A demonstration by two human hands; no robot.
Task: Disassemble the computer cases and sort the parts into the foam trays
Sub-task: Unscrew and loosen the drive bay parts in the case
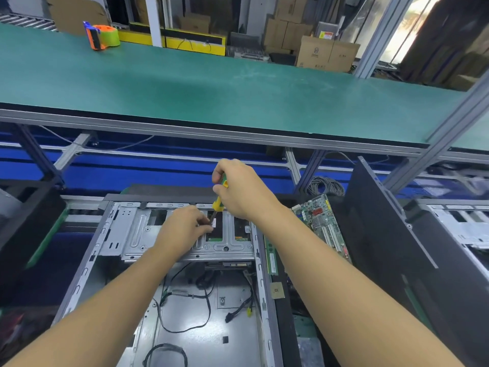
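2 computer cases are counted: 1 open case (pixel 169 260) and 1 second case (pixel 455 229), cut off at the right. 1 screwdriver (pixel 218 202) is counted over the open case. Beside that case's right edge, 1 circuit board (pixel 320 221), 1 memory stick (pixel 271 256) and 1 processor chip (pixel 277 290) are counted. 1 cable coil (pixel 325 185) and 1 dark panel (pixel 383 234) are counted. 1 tape dispenser (pixel 102 35) is counted near the far left corner of the green bench (pixel 238 88).
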